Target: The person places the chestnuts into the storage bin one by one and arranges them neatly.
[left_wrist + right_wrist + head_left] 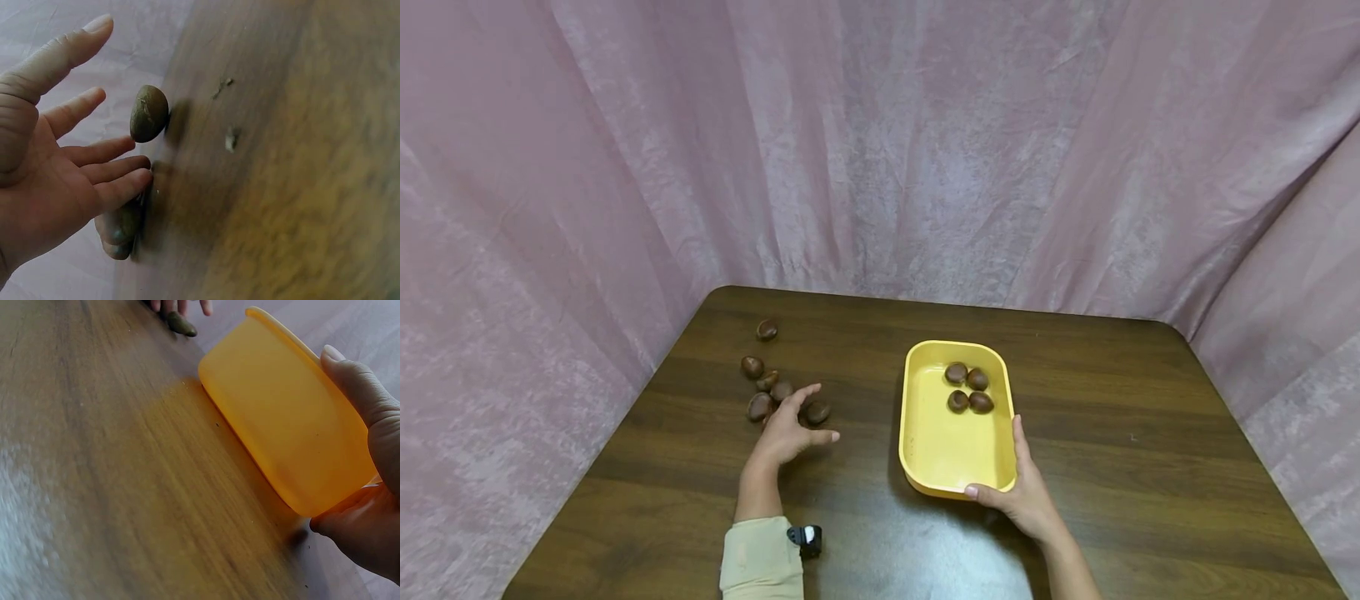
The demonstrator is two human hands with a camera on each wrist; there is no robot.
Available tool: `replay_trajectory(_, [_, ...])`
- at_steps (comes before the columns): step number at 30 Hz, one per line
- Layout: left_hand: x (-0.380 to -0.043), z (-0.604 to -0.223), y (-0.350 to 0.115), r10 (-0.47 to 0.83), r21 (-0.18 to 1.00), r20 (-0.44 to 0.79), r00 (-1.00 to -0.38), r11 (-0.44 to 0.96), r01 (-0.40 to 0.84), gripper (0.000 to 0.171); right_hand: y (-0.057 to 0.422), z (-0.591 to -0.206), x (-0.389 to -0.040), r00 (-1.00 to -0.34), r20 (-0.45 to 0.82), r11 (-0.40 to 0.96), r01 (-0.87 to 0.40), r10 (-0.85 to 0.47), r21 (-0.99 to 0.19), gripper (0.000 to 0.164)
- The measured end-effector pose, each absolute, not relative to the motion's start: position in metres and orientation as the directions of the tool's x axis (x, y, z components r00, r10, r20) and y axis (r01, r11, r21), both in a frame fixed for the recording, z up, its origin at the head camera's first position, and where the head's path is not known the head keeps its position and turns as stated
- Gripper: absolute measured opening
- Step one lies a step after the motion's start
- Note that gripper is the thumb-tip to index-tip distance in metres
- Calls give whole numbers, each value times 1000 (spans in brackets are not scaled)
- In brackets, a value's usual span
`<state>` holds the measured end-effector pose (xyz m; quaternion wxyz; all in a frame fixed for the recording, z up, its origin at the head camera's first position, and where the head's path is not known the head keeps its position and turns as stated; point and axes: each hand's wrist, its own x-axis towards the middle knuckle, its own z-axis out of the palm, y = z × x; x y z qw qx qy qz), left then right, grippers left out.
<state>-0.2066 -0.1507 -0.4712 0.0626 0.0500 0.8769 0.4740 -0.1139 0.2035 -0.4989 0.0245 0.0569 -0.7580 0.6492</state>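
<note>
While curtains (940,167) flank brown wood (1135,450), left fingers (802,397) spread empty, right fingers (1022,447) grip tub (955,446).

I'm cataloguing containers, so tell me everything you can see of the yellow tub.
The yellow tub looks plastic: rectangular, open-topped, longest front to back, with rounded corners, plain walls and a rim. It stands upright, apparently resting on the table. Four chestnuts lie inside, toward its far end. The right hand grips its near right corner.

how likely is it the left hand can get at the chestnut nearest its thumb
Probably yes: the left hand looks empty, that chestnut sits close by on the table, and nothing visible stands between them.
</note>
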Motion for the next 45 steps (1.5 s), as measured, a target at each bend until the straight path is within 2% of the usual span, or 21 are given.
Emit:
replay_trajectory(21, [-223, -487, -156, -14, 814, -55, -998, 579, -54, 58, 203, -501, -114, -991, 125, 138, -131, -50, -982, 125])
replay_trajectory(30, [-227, -491, -158, -7, 787, 17, -1000, 617, 9, 41, 203, -501, -115, -990, 134, 127, -140, -52, -982, 124])
replay_trajectory(37, [-223, -477, -153, -37, 796, -113, -993, 594, -113, 40, 202, -502, -115, -991, 122, 140, -128, -54, -982, 124])
replay_trajectory(45, [-218, -461, -145, -7, 821, -107, -994, 563, -93, 42, 203, -501, -115, -991, 124, 132, -129, -49, -983, 125])
